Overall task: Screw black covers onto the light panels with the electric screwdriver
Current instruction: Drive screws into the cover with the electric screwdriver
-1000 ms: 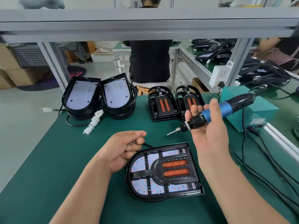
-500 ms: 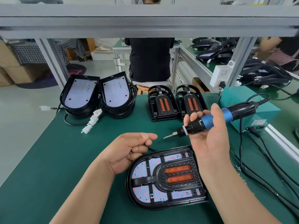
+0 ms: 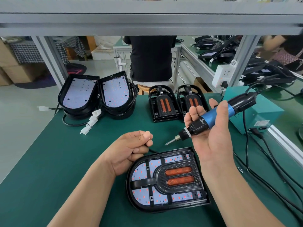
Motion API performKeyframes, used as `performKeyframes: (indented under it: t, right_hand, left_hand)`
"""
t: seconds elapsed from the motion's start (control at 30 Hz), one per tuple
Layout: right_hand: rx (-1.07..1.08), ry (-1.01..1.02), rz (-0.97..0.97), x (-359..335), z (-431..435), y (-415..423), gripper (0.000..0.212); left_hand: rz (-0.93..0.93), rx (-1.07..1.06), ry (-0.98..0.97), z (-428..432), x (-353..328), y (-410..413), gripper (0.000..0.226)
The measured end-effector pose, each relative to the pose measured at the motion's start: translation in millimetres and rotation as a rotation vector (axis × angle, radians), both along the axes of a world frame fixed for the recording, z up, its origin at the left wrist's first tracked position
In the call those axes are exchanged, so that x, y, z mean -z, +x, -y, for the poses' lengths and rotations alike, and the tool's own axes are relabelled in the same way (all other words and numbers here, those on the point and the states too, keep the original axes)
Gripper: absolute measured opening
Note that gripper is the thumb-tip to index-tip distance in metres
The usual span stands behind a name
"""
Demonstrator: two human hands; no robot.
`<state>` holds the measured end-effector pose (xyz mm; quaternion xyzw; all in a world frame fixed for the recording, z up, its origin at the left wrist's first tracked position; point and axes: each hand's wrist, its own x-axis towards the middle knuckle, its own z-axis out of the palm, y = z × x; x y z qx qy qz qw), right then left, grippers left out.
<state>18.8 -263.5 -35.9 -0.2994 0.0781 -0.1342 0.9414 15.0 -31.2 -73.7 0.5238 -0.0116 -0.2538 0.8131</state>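
my right hand (image 3: 211,140) is raised palm-up, thumb clamped over the electric screwdriver (image 3: 214,114), bit pointing down-left. my left hand (image 3: 131,149) forms a loose fist, thumb on forefinger; contents not visible. the light panel (image 3: 142,169) with its black cover (image 3: 180,187) lies flat just below both hands.

Tabletop (image 3: 49,161): was matt green, smooth. Screwdriver (image 3: 213,117): had a satin blue sleeve that looked metal, glossy black plastic ends and a bright metal bit (image 3: 170,142). Cover (image 3: 178,176): was black plastic, finely dimpled round translucent orange lenses (image 3: 178,171). Panel (image 3: 141,194): was a matt white board. Connectors (image 3: 92,121): were white plastic. Frame (image 3: 147,20): was dull grey metal. Stool (image 3: 143,87): was bare wood. Boxes (image 3: 18,72): were brown cardboard.
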Motion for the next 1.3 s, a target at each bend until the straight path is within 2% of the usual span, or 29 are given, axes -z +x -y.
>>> performKeyframes:
  t: [0.07, 0.23, 0.4, 0.6, 0.7, 1.3]
  right_hand:
    - [-0.002, -0.001, 0.033, -1, -2, -1, 0.055]
    - [0.005, -0.014, 0.058, 0, -3, -3, 0.030]
    - [0.022, 0.007, 0.068, -1, 0, -1, 0.032]
    - [-0.004, 0.006, 0.120, 0, 0, -3, 0.031]
    - [-0.004, -0.020, 0.147, 0, -1, -5, 0.024]
    - [-0.050, -0.063, 0.236, -2, -8, -9, 0.023]
  left_hand:
    - [0.000, 0.000, 0.012, 1, -2, -1, 0.016]
    - [0.018, 0.002, 0.043, 3, -4, -2, 0.015]
    - [0.024, -0.025, 0.043, 4, 0, 1, 0.009]
    - [-0.024, -0.005, 0.020, 1, 5, 4, 0.020]
    - [-0.019, 0.030, 0.009, -2, 5, 4, 0.022]
    - [0.068, 0.099, 0.243, 6, -7, -2, 0.007]
